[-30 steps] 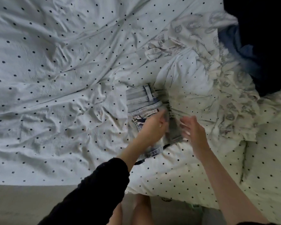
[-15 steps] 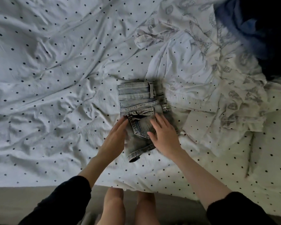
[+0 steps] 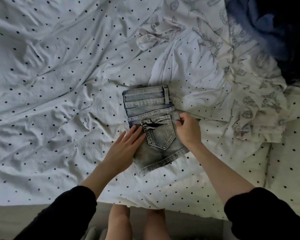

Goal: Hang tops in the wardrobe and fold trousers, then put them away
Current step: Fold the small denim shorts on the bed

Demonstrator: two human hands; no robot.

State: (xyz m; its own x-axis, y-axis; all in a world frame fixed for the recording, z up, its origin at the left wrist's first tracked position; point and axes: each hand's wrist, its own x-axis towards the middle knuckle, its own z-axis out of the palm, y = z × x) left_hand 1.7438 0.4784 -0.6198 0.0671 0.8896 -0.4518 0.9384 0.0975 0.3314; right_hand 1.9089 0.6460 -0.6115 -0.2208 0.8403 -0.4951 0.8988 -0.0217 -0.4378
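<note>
A pair of light-wash denim shorts [image 3: 154,122] lies folded in half on the dotted bedspread [image 3: 59,84], waistband away from me, back pocket facing up. My left hand [image 3: 123,149] rests flat on the shorts' left edge, fingers spread. My right hand [image 3: 187,130] sits at the right edge, its fingertips curled and pinching the denim there. A white garment with a grey printed pattern [image 3: 232,70] lies crumpled to the right of the shorts.
A dark blue and black heap of clothing [image 3: 280,32] fills the top right corner. The bed's near edge runs along the bottom, with the grey floor [image 3: 24,219] and my bare legs [image 3: 137,226] below it.
The folded shorts now lie flat. My left hand stays pressed on the left side, while my right hand slid off the pocket to the right edge and curled onto the fabric.
</note>
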